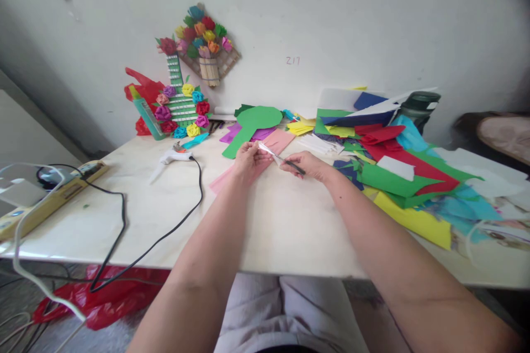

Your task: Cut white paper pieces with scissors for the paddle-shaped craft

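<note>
My right hand [305, 165] is closed round dark-handled scissors [295, 166], whose blades point left toward my other hand. With fingers pinched, my left hand [249, 158] holds a small white piece of paper [261, 146] at the blades; its edges are hard to make out. Beneath both lies a strip of pink paper [280, 141], slanting across the table and partly covered by my left hand. Just behind, a green paper cutout [259, 118] with a rounded head and long stem rests over purple paper [264, 133].
A white glue gun [174, 156] with a black cord lies left, near a power strip [62, 193]. A glue bottle [147, 115] stands by a flower-trimmed paper guitar [182, 102]. Coloured paper sheets [397, 179] pile up right, before a dark jar [419, 107].
</note>
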Demonstrator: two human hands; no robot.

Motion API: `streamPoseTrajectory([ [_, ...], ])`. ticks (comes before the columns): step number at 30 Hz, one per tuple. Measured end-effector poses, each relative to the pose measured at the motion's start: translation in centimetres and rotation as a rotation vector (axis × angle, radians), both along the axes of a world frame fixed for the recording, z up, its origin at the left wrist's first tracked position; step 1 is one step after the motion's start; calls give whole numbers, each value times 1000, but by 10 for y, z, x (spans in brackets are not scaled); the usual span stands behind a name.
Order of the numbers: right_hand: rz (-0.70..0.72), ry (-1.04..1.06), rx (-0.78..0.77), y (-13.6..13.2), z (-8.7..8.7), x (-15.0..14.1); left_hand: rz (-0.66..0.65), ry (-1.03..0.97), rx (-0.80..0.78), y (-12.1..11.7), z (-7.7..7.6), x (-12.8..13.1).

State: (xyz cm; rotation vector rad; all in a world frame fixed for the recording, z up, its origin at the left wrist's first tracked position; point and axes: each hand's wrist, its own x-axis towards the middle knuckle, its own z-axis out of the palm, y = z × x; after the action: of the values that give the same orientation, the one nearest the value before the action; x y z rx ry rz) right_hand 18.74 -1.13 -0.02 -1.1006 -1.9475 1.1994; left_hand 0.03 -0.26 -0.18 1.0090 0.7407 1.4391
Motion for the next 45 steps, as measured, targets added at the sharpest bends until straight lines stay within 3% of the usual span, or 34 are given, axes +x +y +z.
streamPoseTrajectory([
  [33,-93,-98,50,0,4,0,3,55,21,3,-1,-1],
  [40,-117,-169,235,3,0,1,-77,20,23,4,-2,-3],
  [45,-201,-339,396,-2,4,5,-32,5,12,3,-2,-2],
])
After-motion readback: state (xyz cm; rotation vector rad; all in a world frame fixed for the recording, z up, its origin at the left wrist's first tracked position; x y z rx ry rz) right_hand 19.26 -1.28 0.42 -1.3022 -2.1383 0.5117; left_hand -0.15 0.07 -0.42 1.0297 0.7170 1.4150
